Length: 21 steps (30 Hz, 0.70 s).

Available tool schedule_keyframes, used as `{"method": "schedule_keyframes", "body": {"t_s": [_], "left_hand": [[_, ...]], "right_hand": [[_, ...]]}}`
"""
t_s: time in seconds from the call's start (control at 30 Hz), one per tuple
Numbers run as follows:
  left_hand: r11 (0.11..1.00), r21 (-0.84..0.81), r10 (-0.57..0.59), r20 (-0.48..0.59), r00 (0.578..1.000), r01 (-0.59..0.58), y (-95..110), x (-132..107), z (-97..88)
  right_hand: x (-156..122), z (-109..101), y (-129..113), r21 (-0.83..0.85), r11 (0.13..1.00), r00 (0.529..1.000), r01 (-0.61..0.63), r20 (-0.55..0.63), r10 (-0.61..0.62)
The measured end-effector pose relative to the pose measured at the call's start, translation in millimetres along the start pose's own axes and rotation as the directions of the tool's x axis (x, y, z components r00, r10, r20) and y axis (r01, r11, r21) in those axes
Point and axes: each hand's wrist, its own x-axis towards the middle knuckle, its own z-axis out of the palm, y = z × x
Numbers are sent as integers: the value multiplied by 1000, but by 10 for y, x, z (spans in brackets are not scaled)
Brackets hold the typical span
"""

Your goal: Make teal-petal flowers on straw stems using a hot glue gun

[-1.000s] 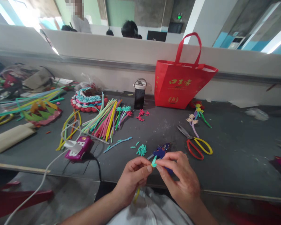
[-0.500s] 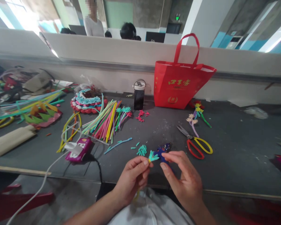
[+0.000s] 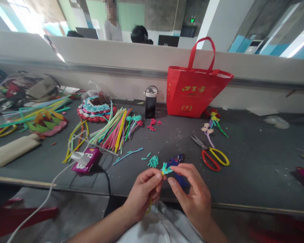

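Note:
My left hand (image 3: 148,189) pinches a small turquoise flower (image 3: 166,168) with a yellow base, made of short fuzzy pieces. A yellow stem (image 3: 149,205) hangs below that hand. My right hand (image 3: 192,190) is at the flower's right side with thumb and fingers apart, its index fingertip at the petals; whether it touches them is hard to tell. Just beyond the flower lies a pile of short turquoise pieces (image 3: 153,161). A dark blue item (image 3: 176,161) lies behind my right hand, partly hidden by it.
Scissors (image 3: 210,153) with red and yellow handles lie right. Pipe cleaners (image 3: 116,130) in many colours are heaped left of centre, near a purple power socket (image 3: 87,160) with a white cable. A red bag (image 3: 196,91) and a cup (image 3: 150,101) stand along the partition.
My right hand has moved left, bringing its index finger to the turquoise petals. My left hand keeps its pinch on the flower. In the background, a standing person has shifted right.

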Motion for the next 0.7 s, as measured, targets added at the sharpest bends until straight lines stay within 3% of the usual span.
{"method": "schedule_keyframes", "body": {"t_s": [0.43, 0.7], "left_hand": [[998, 37, -43, 25, 999, 42, -14, -46, -4], [998, 29, -49, -4, 999, 49, -11, -68, -9]], "right_hand": [[71, 10, -56, 9, 1000, 1000, 29, -9, -29], [-16, -12, -7, 94, 993, 996, -72, -38, 76]]}}
